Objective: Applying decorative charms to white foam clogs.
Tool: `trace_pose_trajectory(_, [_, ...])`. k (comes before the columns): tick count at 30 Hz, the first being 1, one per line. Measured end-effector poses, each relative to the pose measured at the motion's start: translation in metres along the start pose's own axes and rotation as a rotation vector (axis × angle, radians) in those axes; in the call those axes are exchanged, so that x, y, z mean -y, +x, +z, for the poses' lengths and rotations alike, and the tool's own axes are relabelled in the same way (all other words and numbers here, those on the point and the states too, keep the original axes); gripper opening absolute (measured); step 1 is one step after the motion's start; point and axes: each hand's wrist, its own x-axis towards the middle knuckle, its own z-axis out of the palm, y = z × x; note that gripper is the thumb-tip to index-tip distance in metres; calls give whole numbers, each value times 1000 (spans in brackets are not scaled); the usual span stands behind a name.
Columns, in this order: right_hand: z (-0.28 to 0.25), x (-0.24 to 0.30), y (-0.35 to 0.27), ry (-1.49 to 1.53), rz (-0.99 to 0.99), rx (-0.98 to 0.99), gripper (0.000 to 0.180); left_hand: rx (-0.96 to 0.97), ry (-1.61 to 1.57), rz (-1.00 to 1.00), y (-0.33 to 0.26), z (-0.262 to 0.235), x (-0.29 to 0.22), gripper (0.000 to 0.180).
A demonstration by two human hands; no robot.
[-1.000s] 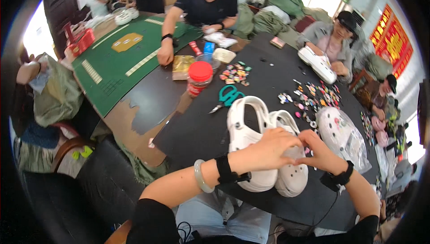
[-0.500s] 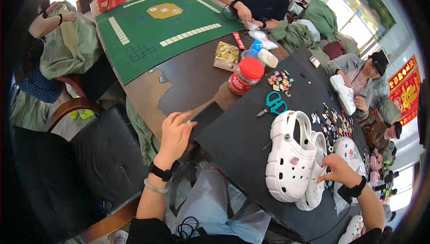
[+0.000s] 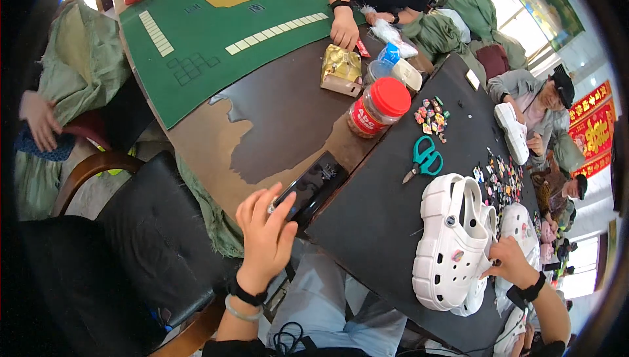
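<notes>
One spread left hand (image 3: 263,244) of ours likely reaches for black phone (image 3: 320,183) at brown table's (image 3: 209,154) edge, must close next; right hand (image 3: 512,262) by white clogs (image 3: 436,239), grip unclear.

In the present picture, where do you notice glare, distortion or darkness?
Head view: the far-right window looks washed out; head view: the black phone by the left hand shows pale marks, perhaps reflections; head view: edges of the green mat bow, corners are black.

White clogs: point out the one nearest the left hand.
The clog pictured just below the teal scissors; every other white clog sits farther right.
</notes>
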Motion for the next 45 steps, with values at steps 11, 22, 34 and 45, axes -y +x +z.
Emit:
trace_pose_trajectory(11, [15, 0, -15, 204, 196, -98, 41, 335, -805, 308, -11, 46, -166, 42])
trace_pose_trajectory(22, [16, -14, -11, 324, -6, -55, 44, 472, -295, 448, -29, 87, -221, 79])
trace_pose_trajectory(34, [40, -19, -25, 466, 0, -284, 53, 213, -168, 594, -36, 99, -231, 68])
trace_pose_trajectory(45, [100, -2, -60, 1050, -81, -933, 54, 167, -153, 628, -45, 107, -228, 67])
